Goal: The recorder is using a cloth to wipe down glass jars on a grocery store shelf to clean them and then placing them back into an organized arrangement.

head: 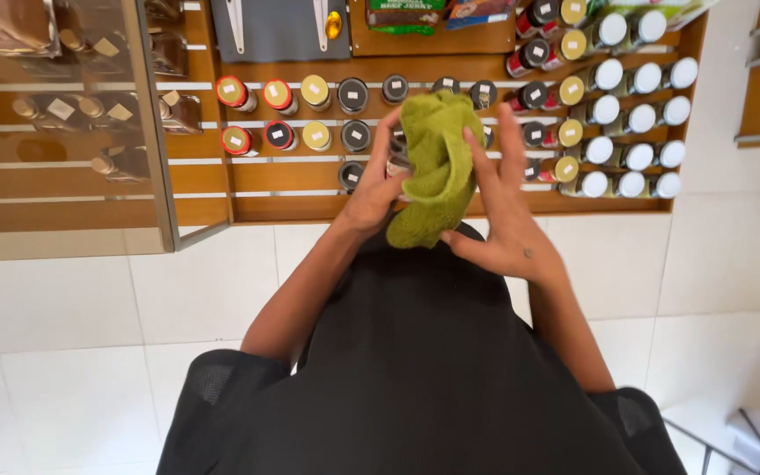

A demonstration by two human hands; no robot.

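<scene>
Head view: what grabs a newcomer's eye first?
The green cloth at centre, bunched between both hands: the left hand seems to hold a jar mostly hidden under it, the right hand presses the cloth from the other side. Behind them, wooden shelves carry rows of lidded jars, red, yellow and black lids in the middle, white lids to the right. A glass cabinet door stands open at left.
</scene>
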